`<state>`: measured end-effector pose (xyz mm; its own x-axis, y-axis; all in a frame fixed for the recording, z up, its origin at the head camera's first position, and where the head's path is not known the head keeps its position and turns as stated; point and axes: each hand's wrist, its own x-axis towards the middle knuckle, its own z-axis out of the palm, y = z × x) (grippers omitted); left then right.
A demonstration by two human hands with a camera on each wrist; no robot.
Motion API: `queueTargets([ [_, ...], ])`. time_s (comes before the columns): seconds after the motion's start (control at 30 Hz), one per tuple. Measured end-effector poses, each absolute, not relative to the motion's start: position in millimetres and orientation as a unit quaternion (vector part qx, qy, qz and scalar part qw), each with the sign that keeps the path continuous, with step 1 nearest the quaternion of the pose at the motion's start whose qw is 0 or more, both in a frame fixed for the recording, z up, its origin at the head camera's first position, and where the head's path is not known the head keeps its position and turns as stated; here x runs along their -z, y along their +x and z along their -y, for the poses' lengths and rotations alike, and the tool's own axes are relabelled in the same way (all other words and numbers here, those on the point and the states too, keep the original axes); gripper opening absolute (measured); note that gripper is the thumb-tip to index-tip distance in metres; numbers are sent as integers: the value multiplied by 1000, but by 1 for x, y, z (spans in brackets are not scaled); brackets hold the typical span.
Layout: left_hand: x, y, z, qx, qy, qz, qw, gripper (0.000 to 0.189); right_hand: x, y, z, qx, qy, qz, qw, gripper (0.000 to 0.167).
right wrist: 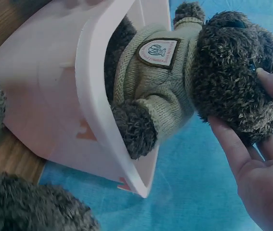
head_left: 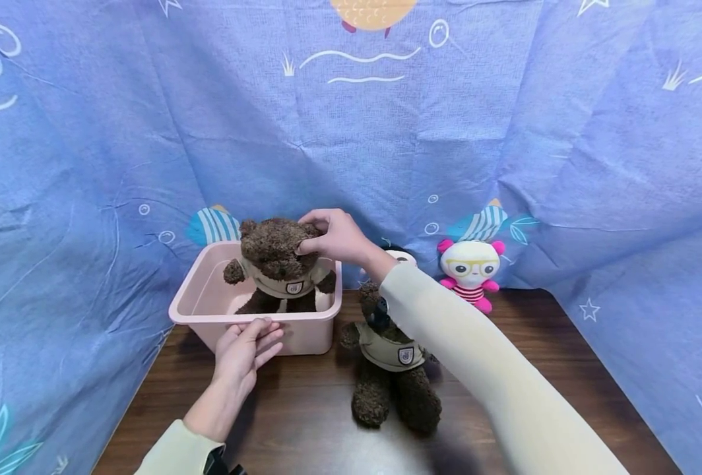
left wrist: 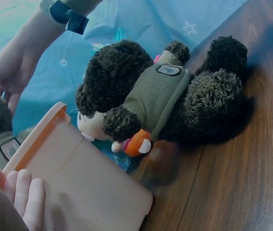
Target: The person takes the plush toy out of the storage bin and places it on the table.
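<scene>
A dark brown teddy bear in a khaki knit sweater with a badge is upright inside a pink plastic tub. My right hand grips the side of its head, thumb on the front; in the right wrist view the fingers press into the fur. At the tub's front rim is my left hand, thumb over the edge and fingers along the outer wall. A second, similar teddy bear sits on the table right of the tub, its head partly hidden by my right sleeve.
A pink-and-white panda plush with yellow glasses sits at the table's back edge. Another white-faced plush is mostly hidden behind my right forearm. Blue printed cloth hangs around the brown wooden table.
</scene>
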<state>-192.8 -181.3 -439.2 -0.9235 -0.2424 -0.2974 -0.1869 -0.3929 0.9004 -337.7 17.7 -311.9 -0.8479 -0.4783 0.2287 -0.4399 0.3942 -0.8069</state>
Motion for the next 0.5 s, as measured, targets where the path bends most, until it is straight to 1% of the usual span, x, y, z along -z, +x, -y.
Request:
queueTargets([
  [0.17, 438, -193, 182, 814, 196, 547, 17, 12, 299, -334, -27, 513, -290, -808, 13, 47],
  [0.37, 437, -192, 181, 813, 189, 550, 19, 18, 277, -329, -36, 560, -312, -768, -8, 45],
  [0.5, 438, -191, 181, 815, 185, 549, 18, 18, 267, -323, -46, 585, -313, -748, -16, 43],
])
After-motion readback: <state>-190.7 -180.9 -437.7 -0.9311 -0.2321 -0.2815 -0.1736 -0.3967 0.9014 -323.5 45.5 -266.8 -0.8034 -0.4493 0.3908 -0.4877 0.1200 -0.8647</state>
